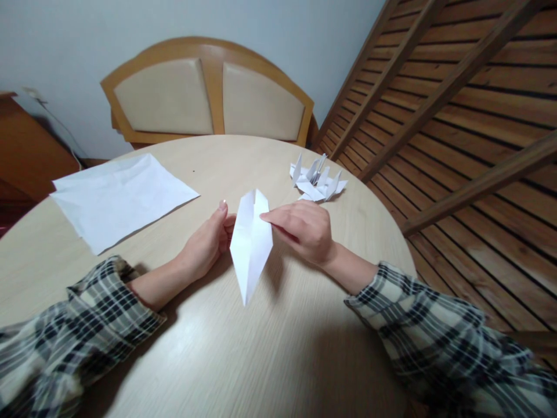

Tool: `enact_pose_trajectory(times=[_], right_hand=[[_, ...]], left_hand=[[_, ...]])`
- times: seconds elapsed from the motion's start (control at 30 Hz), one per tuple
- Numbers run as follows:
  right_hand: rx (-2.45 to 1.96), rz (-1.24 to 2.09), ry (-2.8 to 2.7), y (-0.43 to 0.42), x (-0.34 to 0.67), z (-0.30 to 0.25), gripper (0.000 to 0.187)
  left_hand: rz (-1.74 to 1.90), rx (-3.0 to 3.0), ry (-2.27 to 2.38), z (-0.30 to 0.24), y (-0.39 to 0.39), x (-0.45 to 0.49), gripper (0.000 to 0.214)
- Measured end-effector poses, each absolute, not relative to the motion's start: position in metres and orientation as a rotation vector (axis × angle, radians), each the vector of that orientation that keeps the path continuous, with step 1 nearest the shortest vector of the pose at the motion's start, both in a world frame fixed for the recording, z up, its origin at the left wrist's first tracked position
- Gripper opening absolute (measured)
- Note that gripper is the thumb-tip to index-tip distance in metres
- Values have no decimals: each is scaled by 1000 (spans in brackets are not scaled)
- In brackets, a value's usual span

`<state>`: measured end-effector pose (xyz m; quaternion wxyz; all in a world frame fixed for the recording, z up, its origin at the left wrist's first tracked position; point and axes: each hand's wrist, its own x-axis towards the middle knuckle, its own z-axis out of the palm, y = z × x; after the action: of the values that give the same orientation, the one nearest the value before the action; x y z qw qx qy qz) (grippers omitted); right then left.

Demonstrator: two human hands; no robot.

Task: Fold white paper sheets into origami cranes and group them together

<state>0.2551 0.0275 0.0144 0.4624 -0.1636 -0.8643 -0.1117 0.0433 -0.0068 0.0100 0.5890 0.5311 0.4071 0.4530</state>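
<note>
A white folded paper point(251, 244), long and kite-shaped with a centre crease and a split at its far end, is raised above the table in front of me. My right hand point(307, 229) pinches its right edge between thumb and fingers. On the opposite side, my left hand point(206, 241) is close to the paper's left edge. Its thumb points up, apart from the paper, and the curled fingers are partly hidden; whether they touch the paper I cannot tell.
White paper sheets point(122, 200) lie overlapping at the left of the round wooden table point(209, 360). Several folded paper cranes point(317, 180) are grouped at the back right. Beyond the table stands a cream-padded headboard or chair back point(213, 96); wooden slats point(470, 145) rise at right.
</note>
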Motion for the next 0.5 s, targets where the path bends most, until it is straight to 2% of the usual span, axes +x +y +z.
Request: enact_pose_trajectory(times=[0.07, 0.23, 0.37, 0.5], right_hand=[[-337, -335, -2182, 30, 256, 13, 23], [-445, -143, -2386, 36, 257, 12, 26], [-481, 100, -2432, 38, 256, 14, 21], [-455, 159, -2408, 38, 253, 12, 21]], left_hand=[[1026, 1133, 868, 6, -5, 42, 64], [1048, 1030, 925, 0, 2, 33, 30], [1053, 1027, 943, 1, 3, 32, 26], [1103, 1054, 954, 1, 3, 33, 24]])
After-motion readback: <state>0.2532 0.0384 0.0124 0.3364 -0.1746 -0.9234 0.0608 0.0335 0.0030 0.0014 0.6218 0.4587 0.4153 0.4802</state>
